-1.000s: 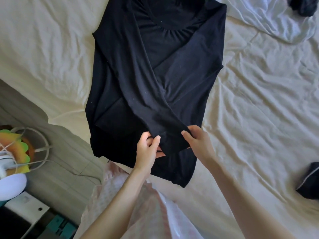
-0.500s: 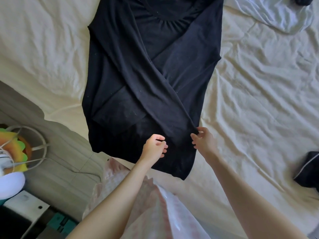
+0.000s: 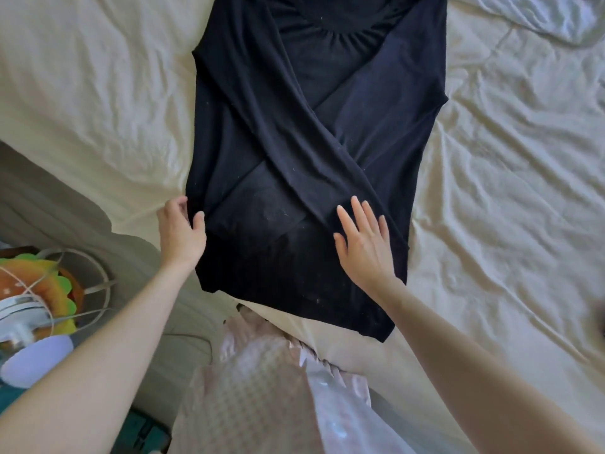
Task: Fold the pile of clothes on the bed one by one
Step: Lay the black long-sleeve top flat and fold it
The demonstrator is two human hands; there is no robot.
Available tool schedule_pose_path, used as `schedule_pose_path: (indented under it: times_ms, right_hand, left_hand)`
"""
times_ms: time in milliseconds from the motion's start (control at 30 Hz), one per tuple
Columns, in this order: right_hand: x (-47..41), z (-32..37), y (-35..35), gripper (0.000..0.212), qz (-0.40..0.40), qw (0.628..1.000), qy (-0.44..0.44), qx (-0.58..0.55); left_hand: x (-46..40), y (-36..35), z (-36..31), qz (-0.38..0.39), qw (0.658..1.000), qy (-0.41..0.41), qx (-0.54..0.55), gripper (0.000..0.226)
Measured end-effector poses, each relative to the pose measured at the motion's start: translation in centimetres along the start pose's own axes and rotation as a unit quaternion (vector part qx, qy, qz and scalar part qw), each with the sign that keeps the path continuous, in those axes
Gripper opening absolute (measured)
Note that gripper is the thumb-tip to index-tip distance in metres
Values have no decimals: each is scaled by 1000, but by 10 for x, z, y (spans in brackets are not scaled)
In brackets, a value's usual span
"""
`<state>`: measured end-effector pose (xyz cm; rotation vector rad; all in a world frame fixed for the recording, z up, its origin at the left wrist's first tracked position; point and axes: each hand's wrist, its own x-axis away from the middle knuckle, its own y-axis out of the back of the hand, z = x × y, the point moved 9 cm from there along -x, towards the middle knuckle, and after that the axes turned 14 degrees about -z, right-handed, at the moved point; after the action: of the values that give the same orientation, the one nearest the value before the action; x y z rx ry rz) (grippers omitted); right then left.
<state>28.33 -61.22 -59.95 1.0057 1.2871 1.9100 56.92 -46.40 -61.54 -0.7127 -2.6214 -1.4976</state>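
A dark navy long-sleeved top (image 3: 314, 132) lies flat on the cream bed sheet (image 3: 510, 191), its two sleeves crossed over the front. My left hand (image 3: 180, 231) is at the garment's lower left edge, thumb and fingers pinching the fabric there. My right hand (image 3: 363, 244) lies flat with fingers spread on the lower right part of the top, over the end of a sleeve. The hem hangs toward the bed's near edge.
A white crumpled garment (image 3: 543, 14) lies at the top right of the bed. At the left, off the bed, stand a colourful toy-like object with white cables (image 3: 36, 296) and a grey floor (image 3: 49, 208). My pink clothing (image 3: 271, 388) fills the bottom centre.
Both hands let go of the sleeve end near the middle. My left hand moved left to the garment's side edge, and my right hand opened flat on the fabric.
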Motion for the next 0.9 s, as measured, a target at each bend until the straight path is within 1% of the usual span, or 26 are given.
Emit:
schedule_pose_path:
  times_ms: [67,133,167,233,267,333,400,467,500,567,600,633,733,833,900]
  right_hand:
    - [10,-7,-7,51,3,1000,-27,6]
    - [32,-19,-10,52,-1,998,-54,18]
    - [45,-26,-11,52,-4,998,-67,22]
    - [73,-35,-11,52,-15,996,-89,18]
    - [83,-39,-9,51,-30,995,-98,6]
    - [104,-47,-5,48,-78,987,-135,-28]
    - [124,-60,-2,45,-132,966,-210,-65]
    - [143,-77,-5,42,-175,928,-313,-106]
    - [152,-86,-9,41,-191,897,-375,-134]
    - [169,-100,-23,39,-198,816,-498,-215]
    - [176,-103,-33,37,-189,778,-540,-260]
    - [181,-104,-42,35,-174,753,-563,-295]
    - [195,-102,-62,22,-110,715,-589,-360]
    - [209,-97,-71,16,-79,648,-610,-449]
    - [216,-94,-71,14,-73,623,-610,-484]
  left_hand:
    - [-4,-3,5,9,1000,-1,9,33]
    - [-2,-7,19,31,999,32,21,28]
    - [1,-12,28,57,997,53,20,23]
    - [14,-21,49,135,987,82,3,19]
    - [21,-24,59,169,981,97,1,21]
    - [37,-24,77,209,970,120,11,19]
    - [47,-19,91,231,966,113,16,13]
    - [54,-13,104,251,961,114,17,9]
    - [58,-11,111,261,958,116,15,10]
    - [67,-6,121,269,955,126,21,10]
    - [71,-3,125,264,954,136,38,8]
    - [74,0,128,259,951,153,65,6]
    - [84,10,134,242,939,200,139,8]
    - [89,22,132,215,941,198,167,11]
    - [92,31,133,200,942,205,177,13]
